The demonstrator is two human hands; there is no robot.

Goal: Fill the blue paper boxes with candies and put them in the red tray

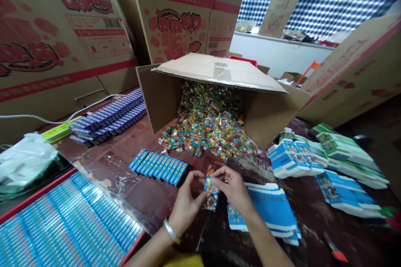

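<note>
Between my two hands is a small blue printed candy box (pixel 210 200), with colourful candy showing at its upper end. My left hand (pixel 191 196) grips its left side, thumb across the front. From the right, the fingers of my right hand (pixel 232 185) pinch it near the top. Just left of my hands stands a row of filled blue candy boxes (pixel 158 167). Flat blue cartons (pixel 272 208) lie in a stack beneath my right forearm. Beyond my hands, wrapped candies (pixel 213 129) spill from a large cardboard box (pixel 263 112) lying on its side.
A red-rimmed tray (pixel 138 244) of blue boxes is at lower left, below a white plastic bag (pixel 26 160). Purple boxes (pixel 109 119) line the left. More flat cartons (pixel 294 156) and an orange-handled knife (pixel 338 254) lie right. Tall cartons (pixel 184 16) stand behind.
</note>
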